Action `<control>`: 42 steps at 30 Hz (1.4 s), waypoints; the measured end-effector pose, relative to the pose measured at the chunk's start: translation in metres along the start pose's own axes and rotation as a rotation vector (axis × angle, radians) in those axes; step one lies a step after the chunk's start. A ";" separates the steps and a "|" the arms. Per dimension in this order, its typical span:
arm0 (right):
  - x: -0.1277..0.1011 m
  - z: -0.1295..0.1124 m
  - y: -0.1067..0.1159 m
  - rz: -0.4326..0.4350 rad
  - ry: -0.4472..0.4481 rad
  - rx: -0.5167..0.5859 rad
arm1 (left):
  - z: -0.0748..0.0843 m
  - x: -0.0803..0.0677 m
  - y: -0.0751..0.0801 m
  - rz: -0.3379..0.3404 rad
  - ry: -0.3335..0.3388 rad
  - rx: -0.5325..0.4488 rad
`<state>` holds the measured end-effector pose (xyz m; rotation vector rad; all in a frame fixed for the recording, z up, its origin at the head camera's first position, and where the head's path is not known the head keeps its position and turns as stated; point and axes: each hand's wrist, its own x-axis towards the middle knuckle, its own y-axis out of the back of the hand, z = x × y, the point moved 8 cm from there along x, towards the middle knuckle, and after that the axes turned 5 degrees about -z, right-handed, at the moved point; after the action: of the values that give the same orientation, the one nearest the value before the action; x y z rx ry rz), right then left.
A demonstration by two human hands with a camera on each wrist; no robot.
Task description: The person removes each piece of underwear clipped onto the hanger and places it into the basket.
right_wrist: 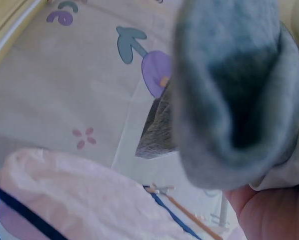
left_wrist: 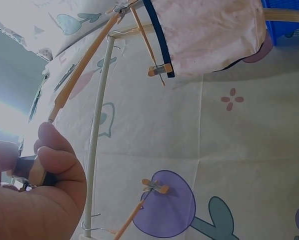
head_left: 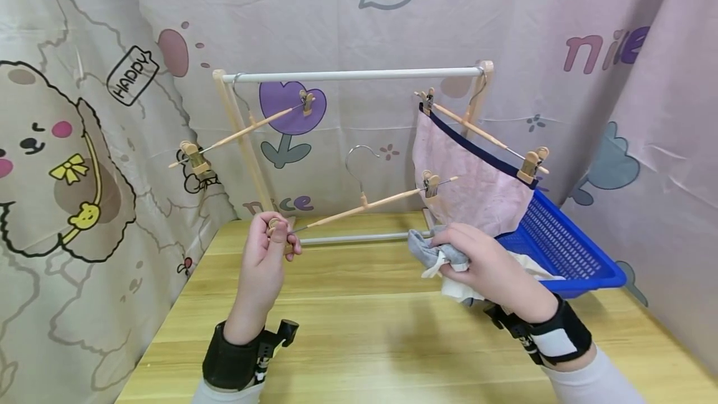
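My left hand pinches the near clip of a wooden clip hanger and holds it up above the table. The hanger's far clip hangs free. My right hand grips a grey and white cloth just right of the hanger; in the right wrist view the grey cloth fills most of the picture. Behind stands a small wooden drying rack with a pink cloth clipped to a hanger on its right side.
An empty clip hanger hangs from the rack's left end. A blue plastic basket sits at the right on the wooden table. Patterned curtains close in the back and both sides.
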<state>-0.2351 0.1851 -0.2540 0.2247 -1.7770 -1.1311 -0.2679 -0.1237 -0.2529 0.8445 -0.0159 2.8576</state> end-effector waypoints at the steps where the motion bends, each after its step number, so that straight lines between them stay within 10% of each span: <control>1: -0.001 0.001 0.003 0.011 -0.005 0.000 | 0.000 0.000 0.000 0.001 0.001 0.001; 42: -0.083 0.049 0.080 0.187 -0.304 -0.146 | -0.001 0.001 0.014 0.085 0.058 0.028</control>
<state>-0.2070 0.3071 -0.2494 -0.2084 -1.9216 -1.1996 -0.2714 -0.1376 -0.2532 0.7841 -0.0054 2.9672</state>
